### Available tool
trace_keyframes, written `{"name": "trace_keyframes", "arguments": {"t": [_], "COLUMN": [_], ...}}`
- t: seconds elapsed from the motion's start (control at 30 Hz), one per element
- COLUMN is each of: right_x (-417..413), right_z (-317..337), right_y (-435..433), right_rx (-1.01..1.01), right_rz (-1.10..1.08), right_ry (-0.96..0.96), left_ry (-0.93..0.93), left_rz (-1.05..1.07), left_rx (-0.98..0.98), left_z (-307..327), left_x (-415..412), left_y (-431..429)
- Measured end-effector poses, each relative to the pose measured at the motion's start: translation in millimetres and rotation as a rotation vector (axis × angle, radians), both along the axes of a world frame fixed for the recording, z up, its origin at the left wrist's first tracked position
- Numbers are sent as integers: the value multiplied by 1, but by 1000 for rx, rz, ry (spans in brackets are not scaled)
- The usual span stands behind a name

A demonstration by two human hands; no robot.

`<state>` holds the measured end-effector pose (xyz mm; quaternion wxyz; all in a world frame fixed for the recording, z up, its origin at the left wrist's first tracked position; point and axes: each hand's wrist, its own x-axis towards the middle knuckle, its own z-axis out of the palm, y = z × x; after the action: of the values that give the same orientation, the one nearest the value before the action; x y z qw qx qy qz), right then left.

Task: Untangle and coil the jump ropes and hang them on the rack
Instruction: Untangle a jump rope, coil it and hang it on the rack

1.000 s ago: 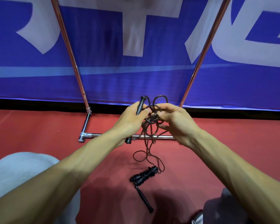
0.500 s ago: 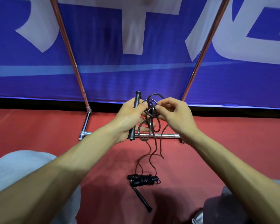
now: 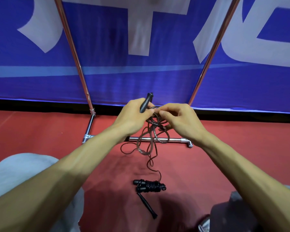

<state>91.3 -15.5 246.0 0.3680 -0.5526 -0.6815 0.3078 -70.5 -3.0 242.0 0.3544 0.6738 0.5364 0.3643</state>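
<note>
My left hand (image 3: 132, 114) grips a black jump-rope handle (image 3: 146, 102) that points up and away. Close beside it, my right hand (image 3: 179, 119) pinches the tangled dark cord (image 3: 151, 131) where several loops bunch between my fingers. More cord hangs down in loose loops to the red floor. There it joins a black wound bundle (image 3: 149, 185) with a second black handle (image 3: 146, 205) lying toward me. The metal rack stands just behind my hands, with its floor bar (image 3: 174, 140) and two slanted poles, left (image 3: 74, 52) and right (image 3: 213, 47).
A blue banner (image 3: 141, 77) with large white characters hangs behind the rack. The floor is red (image 3: 40, 131). My knees in grey fabric sit at lower left (image 3: 20, 173) and lower right (image 3: 224, 211).
Both hands moved slightly closer together and the handle tilted to the right. The cord loops above my fingers were pulled down into my grip. The hanging cord spread wider above the floor bundle.
</note>
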Motion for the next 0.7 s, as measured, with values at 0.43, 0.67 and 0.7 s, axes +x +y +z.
{"name": "trace_keyframes", "arguments": {"t": [0.43,0.67,0.7], "right_x": [-11,-5,0], "right_z": [-35,-27,-28], "right_y": [1,2,4], "right_rx": [-406,-337,-368], "right_rz": [218,196,136], "right_ry": [-174,-307,-238], "left_ry": [-640,-366,-309], "left_rz": [272,444,487], "left_rx": [-59,42,67], "left_z": [22,11,10], "left_x": [-6,-31,-34], "left_y": [10,27,29]}}
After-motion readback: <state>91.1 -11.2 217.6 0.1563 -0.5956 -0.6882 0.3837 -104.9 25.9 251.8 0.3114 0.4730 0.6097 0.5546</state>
